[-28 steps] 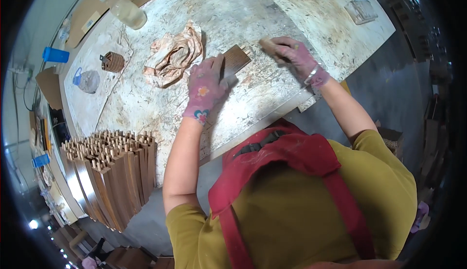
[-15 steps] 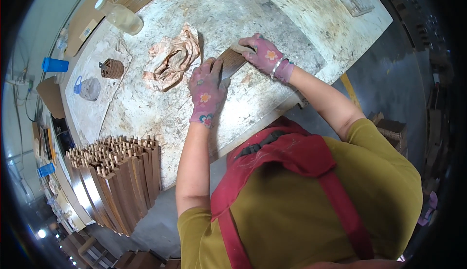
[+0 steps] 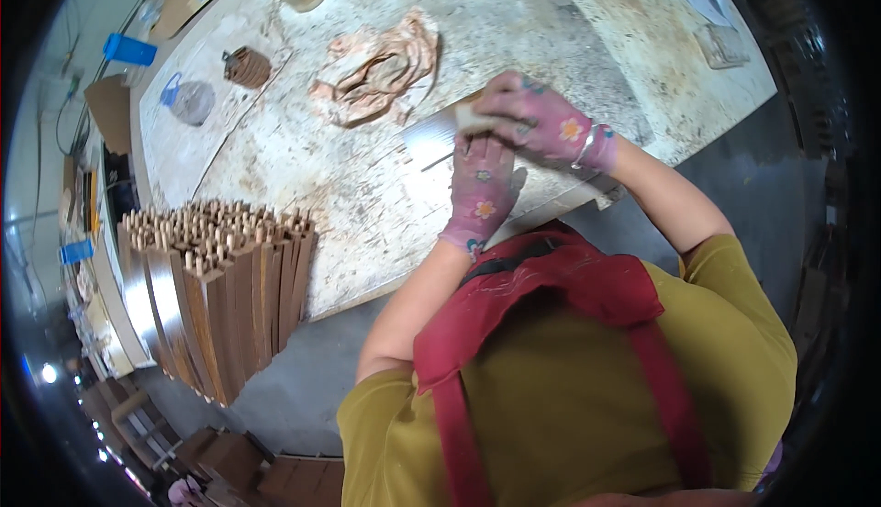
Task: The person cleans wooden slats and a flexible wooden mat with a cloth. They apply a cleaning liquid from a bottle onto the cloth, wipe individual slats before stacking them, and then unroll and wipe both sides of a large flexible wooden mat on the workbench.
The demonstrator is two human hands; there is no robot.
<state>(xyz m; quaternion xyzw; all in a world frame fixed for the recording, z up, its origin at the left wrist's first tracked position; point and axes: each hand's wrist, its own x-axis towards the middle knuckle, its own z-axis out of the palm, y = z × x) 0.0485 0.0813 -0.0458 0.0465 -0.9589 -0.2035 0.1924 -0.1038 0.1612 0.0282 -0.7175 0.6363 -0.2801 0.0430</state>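
Observation:
Both my hands wear pink flowered gloves. My left hand (image 3: 482, 190) presses on a flat wooden piece (image 3: 429, 137) lying near the front edge of the stained workbench (image 3: 367, 222); the piece looks blurred. My right hand (image 3: 541, 122) is just beyond the left one, on top of the same piece, closed around a small pale pad (image 3: 471, 118) held against the wood. The two hands touch or nearly touch. Most of the wooden piece is hidden under them.
A crumpled pinkish-brown rag (image 3: 376, 71) lies just behind the hands. Further left are a small brown ridged object (image 3: 246, 66), a grey pouch (image 3: 190, 101) and a blue cup (image 3: 128, 48). A dense bundle of upright wooden slats (image 3: 216, 296) stands left of the bench front. A clear box (image 3: 720, 44) sits far right.
My right hand has slid left along the wooden piece, from its right end to right beside my left hand. My left hand stays on the piece.

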